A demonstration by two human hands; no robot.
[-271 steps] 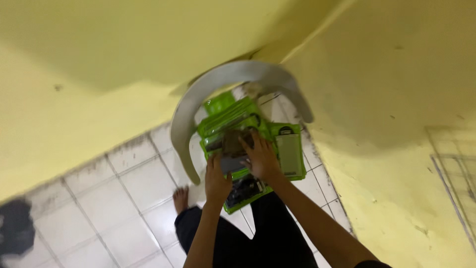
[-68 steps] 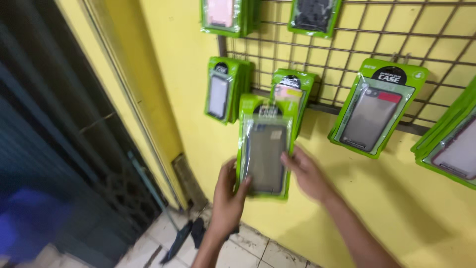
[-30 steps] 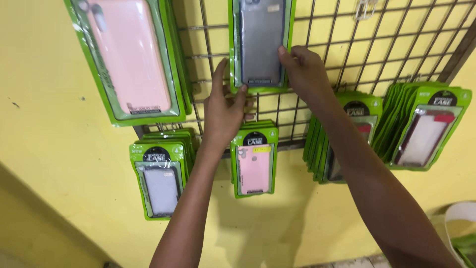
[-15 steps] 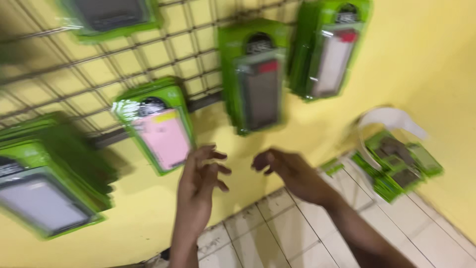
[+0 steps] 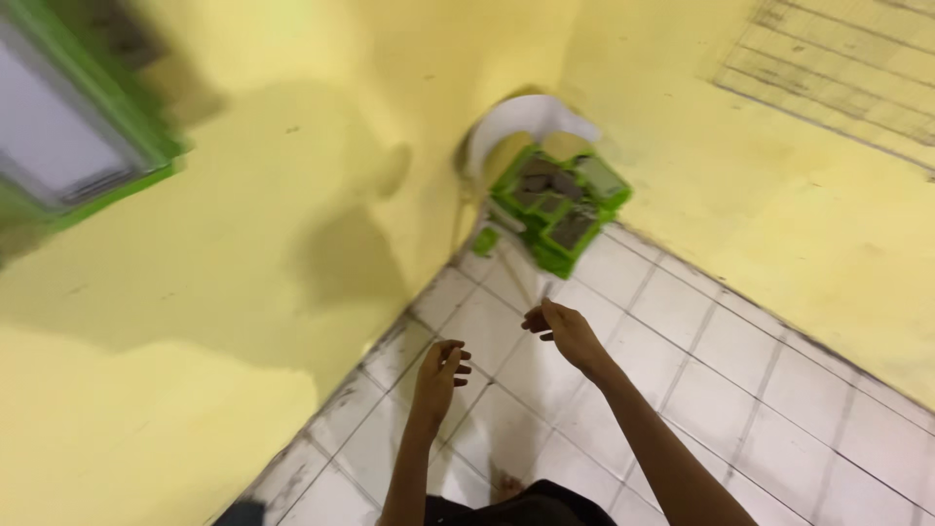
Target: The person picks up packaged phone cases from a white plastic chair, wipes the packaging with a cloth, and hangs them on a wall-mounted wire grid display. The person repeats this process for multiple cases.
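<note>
Packages [image 5: 557,200] heaped on chair [image 5: 521,122], seemingly well beyond empty fingers [image 5: 537,319].

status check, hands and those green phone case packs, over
Left hand and right hand both open, empty. Green packs piled on white chair in the corner, untouched. Nothing between but tiled floor.

Your left hand [image 5: 435,378] and right hand [image 5: 565,331] are bare skin, holding nothing. Beyond the right hand, the phone case packs [image 5: 559,200] look like glossy green plastic and card. Behind the packs, the chair [image 5: 526,122] reads as smooth white plastic. Under the packs, floor tiles [image 5: 730,380] glazed, grimy grout. Walls [image 5: 292,195] matt yellow paint, scuffed.
</note>
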